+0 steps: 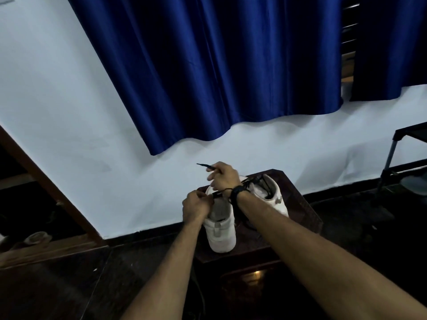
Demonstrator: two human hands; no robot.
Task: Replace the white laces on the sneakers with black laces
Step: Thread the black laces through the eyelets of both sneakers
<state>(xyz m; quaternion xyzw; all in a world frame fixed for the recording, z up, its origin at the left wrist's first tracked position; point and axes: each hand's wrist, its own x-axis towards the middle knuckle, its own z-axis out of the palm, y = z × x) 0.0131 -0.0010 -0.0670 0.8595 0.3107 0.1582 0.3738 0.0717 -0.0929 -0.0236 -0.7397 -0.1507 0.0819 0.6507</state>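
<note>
Currently both sneakers stand on the stool (pixel 300 204), a small dark wooden one set against the wall. The near sneaker (pixel 220 232) sits at the stool's front left, heel toward the camera. The far sneaker (pixel 272 192) sits at the stool's back right.

Hand state:
- Left hand (pixel 195 207): fingers curled, pinching one end of the black lace (pixel 217 194) just above the near sneaker's collar.
- Right hand (pixel 225 177): raised above the near sneaker, fingers curled round the other end of the black lace, whose tip (pixel 204 165) points up and left. A dark band (pixel 239 192) circles this wrist.

Progress, as a judgement:
- No white lace shows on either sneaker, so removal appears complete.
- Black lace strands show in the far sneaker's opening; that sneaker appears threaded, though whether it is tied cannot be told.
- The near sneaker's eyelets are hidden behind the hands. With both ends drawn out above the collar, threading there is probably at or near the top row.
- Remaining work is likely to be evening the two ends, tightening, and tying off.
</note>
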